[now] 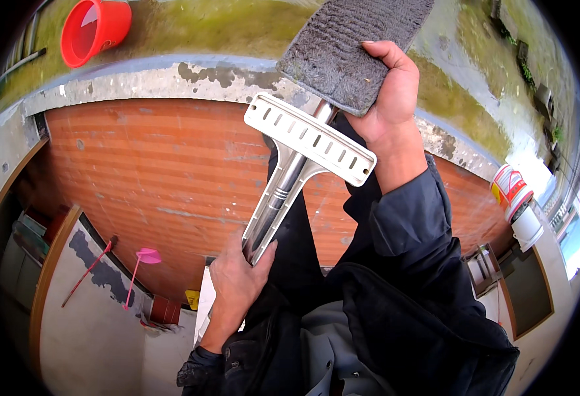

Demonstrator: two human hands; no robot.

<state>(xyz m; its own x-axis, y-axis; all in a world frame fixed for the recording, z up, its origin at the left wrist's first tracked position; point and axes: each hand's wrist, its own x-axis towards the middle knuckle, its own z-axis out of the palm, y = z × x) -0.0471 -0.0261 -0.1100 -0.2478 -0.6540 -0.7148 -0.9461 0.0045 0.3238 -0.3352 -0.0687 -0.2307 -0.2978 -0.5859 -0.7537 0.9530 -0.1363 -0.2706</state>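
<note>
A flat mop is held up before me at a slant. Its grey, ribbed fabric mop head is at the top, with my right hand closed around its right edge, the thumb lying on the pad. Below the pad, a white slotted plastic scraper sits across the shiny metal pole. My left hand is wrapped round the lower part of the pole and the scraper's white arms. Most of the left fingers are hidden behind it.
A red bucket with some liquid stands on mossy ground at the far left, past a worn concrete edge. Orange-brown striped flooring lies around me. A pink long-handled tool is at the lower left; white tubs stand at the right.
</note>
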